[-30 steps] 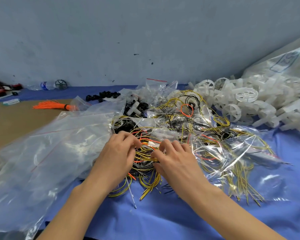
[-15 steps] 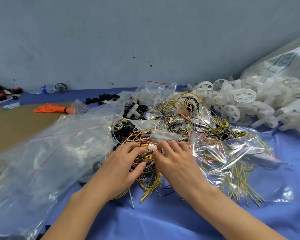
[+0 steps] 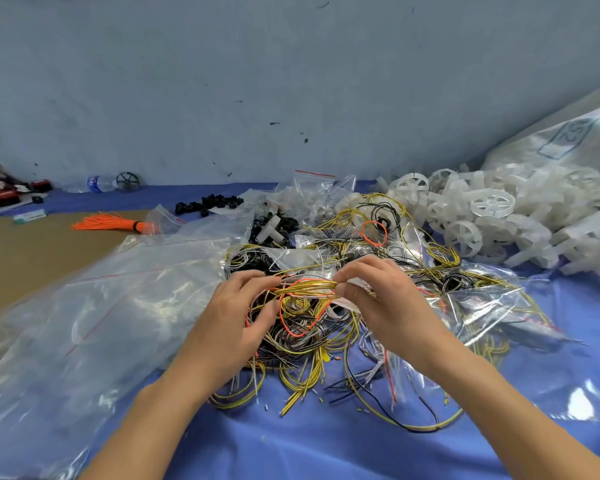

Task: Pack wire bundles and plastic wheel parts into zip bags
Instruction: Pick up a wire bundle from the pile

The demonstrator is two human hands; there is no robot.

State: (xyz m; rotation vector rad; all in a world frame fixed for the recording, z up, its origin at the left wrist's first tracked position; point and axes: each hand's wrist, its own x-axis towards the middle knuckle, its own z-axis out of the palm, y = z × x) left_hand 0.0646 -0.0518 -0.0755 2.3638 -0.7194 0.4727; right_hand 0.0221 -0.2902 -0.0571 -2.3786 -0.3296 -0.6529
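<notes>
Yellow and orange wires are stretched in a short taut run between your two hands: your left hand (image 3: 238, 318) pinches one end of the wire bundle (image 3: 309, 289) between thumb and curled fingers, and your right hand (image 3: 383, 301) pinches the other end the same way, so both hands are closed on it and held just above the tangle. An orange loop from the bundle hangs down between your hands over the wire pile (image 3: 309, 341), a heap of yellow, black, white and orange strands lying on the blue cloth (image 3: 326, 445) that covers the bench, near the middle of the scene. Loose yellow and black ends trail from the pile toward you. To your left a large clear plastic bag (image 3: 101, 323) lies crumpled and flat, its edge touching the pile. To the right of your right hand more clear zip bags (image 3: 482, 306) lie with wires in them. Far right, the white plastic wheel parts (image 3: 482, 216) are heaped together, partly beside a big clear sack (image 3: 568, 143) leaning at the wall. Beyond the pile, small zip bags (image 3: 312, 192) with red seal strips stand crumpled, and black plastic pieces (image 3: 208, 204) sit on the cloth. Far left, a tied orange wire bunch (image 3: 115, 224) lies on the brown bench surface (image 3: 32, 258), with a water bottle (image 3: 96, 184) against the wall.
</notes>
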